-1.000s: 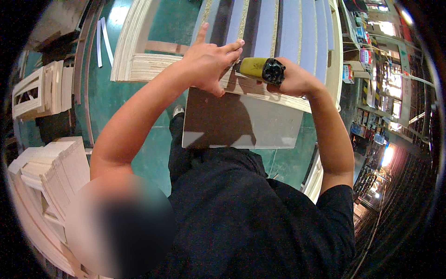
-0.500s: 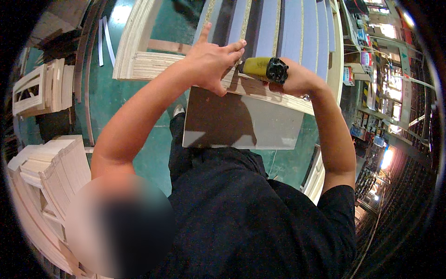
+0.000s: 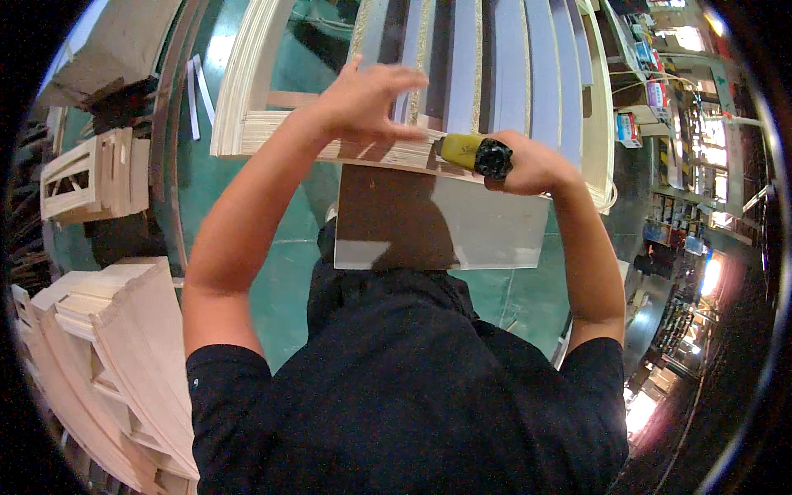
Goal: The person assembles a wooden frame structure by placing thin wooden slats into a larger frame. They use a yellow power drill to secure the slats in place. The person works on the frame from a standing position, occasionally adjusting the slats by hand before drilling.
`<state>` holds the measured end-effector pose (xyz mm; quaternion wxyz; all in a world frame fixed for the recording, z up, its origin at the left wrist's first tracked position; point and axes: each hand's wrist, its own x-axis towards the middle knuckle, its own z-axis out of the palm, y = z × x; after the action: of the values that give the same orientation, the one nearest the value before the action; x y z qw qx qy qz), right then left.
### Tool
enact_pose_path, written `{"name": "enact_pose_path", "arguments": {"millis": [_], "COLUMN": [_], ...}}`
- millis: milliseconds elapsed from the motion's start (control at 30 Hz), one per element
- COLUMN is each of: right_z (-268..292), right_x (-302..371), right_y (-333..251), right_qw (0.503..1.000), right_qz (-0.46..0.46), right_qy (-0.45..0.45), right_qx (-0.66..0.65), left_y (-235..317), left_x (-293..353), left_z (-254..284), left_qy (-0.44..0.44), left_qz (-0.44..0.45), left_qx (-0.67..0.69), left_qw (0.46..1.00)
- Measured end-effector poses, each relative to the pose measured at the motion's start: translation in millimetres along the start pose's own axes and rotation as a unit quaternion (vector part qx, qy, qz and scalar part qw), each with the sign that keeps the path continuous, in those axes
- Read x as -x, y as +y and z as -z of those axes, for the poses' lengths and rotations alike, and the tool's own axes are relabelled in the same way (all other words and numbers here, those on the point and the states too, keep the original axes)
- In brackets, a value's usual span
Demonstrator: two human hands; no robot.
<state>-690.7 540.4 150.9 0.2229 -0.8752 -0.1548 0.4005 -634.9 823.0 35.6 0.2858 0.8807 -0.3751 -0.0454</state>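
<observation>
My right hand point(image 3: 532, 165) is wrapped round the handle of a yellow-and-black nail gun point(image 3: 462, 150). Its dark nose points left, close over the near edge of a layered pale plywood frame point(image 3: 363, 151). To the left of the nose hovers my left hand point(image 3: 363, 101), fingers and thumb apart and smeared by motion, with nothing seen in it. Beyond both hands, long blue-grey slats point(image 3: 462, 70) with speckled chipboard edges run away from me inside the frame. A flat grey panel point(image 3: 487, 223) juts toward me from under the frame's near edge, partly in shadow.
Stacked plywood frames point(image 3: 124, 322) fill the lower left, with a smaller stack point(image 3: 95, 177) farther off. Two white strips point(image 3: 196, 99) lie on the green floor point(image 3: 280, 247). A pale hose point(image 3: 612, 200) hangs at the frame's right corner. Boxes point(image 3: 629, 128) stand on the far right.
My left hand has shifted left from the slat ends, and its spread fingers have drawn closer together. The nail gun stays in my right hand near the frame edge. The whole view has shifted slightly.
</observation>
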Motion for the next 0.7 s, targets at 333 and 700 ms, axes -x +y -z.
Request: {"name": "enact_pose_path", "arguments": {"millis": [333, 700], "right_z": [-10, -8], "right_x": [0, 1], "right_y": [3, 7], "right_qw": [0.995, 0.993], "right_qz": [0.090, 0.112], "right_qy": [0.044, 0.035], "right_qx": [0.006, 0.018], "left_y": [-30, -15], "left_x": [-26, -37], "left_z": [5, -13], "left_qy": [0.034, 0.042], "left_qz": [0.332, 0.430], "left_qx": [-0.108, -0.187], "left_qw": [0.936, 0.882]}}
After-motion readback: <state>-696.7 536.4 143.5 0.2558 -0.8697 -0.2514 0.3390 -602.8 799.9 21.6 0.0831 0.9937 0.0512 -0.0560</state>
